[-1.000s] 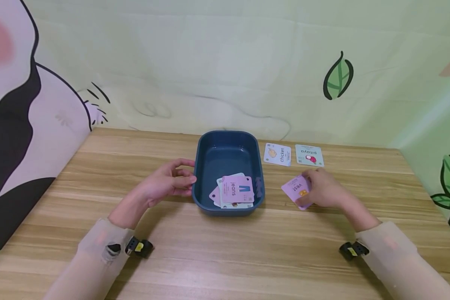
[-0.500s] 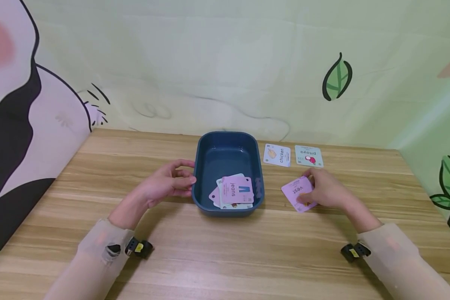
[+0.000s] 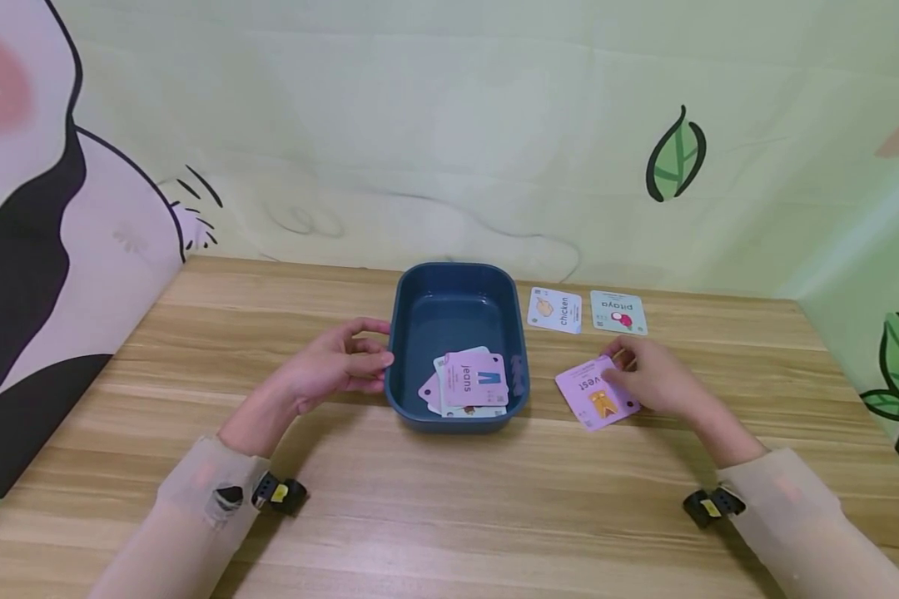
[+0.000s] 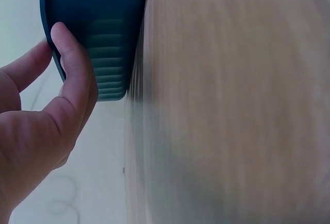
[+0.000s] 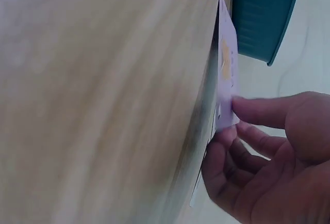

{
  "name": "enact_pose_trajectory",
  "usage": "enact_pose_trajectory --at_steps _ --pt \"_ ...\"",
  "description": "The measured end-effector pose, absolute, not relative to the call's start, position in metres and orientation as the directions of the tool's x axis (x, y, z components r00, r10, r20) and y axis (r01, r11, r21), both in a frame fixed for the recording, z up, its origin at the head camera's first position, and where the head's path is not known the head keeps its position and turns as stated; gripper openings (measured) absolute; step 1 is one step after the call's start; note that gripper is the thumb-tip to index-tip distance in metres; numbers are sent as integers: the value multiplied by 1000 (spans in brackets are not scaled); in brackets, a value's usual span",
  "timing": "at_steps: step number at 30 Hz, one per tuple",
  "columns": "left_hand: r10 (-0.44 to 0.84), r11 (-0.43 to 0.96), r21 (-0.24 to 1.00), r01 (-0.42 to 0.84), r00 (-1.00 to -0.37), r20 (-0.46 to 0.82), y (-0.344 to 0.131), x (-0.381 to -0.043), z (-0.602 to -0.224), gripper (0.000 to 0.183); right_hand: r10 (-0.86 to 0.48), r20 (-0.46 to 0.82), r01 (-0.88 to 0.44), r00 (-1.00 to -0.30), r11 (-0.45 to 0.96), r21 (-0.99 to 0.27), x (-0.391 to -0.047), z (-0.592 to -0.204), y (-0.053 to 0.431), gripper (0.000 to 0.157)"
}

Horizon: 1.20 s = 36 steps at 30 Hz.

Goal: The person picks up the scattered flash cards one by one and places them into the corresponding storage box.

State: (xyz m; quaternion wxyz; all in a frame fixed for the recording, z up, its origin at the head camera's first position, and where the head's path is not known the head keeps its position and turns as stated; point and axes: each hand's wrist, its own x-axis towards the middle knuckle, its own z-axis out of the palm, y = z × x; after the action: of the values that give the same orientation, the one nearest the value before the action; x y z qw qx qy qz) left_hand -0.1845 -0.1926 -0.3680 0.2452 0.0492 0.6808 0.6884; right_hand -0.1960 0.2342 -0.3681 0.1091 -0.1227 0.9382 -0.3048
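Observation:
My right hand pinches a purple flashcard that reads "vest", with an orange vest picture. In the right wrist view, the thumb lies on the face of the card and fingers are behind its near edge. The card is tilted slightly over the table. My left hand touches the left outer side of a dark blue bin, its fingers loosely bent. The left wrist view has these fingertips near the rim of the ribbed bin. Inside the bin, several overlapping cards lie at the near end, a "jeans" card on top.
Two more cards lie flat at the back of the wooden table, right of the bin: a "chicken" card and a "pitaya" card. A pale green wall cloth with leaf drawings stands behind the table.
The vest card has turned and shifted a little left and toward me; more of its face shows as the right fingers moved to its right edge. The left hand and bin stay put.

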Motion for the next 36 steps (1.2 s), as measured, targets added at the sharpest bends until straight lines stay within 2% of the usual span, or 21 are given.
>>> enact_pose_trajectory --at_steps 7,15,36 --pt "415 37 963 -268 -872 -259 -193 -185 -367 53 -283 -108 -143 -953 733 -665 -198 -364 235 23" --pt "412 29 960 -279 -871 -266 -192 -185 -367 51 -282 -94 -89 -955 573 -815 -197 -353 235 29" --pt "422 -10 959 -284 -871 -254 -192 -186 -370 54 -176 95 -148 -980 323 -935 -188 -340 224 35"
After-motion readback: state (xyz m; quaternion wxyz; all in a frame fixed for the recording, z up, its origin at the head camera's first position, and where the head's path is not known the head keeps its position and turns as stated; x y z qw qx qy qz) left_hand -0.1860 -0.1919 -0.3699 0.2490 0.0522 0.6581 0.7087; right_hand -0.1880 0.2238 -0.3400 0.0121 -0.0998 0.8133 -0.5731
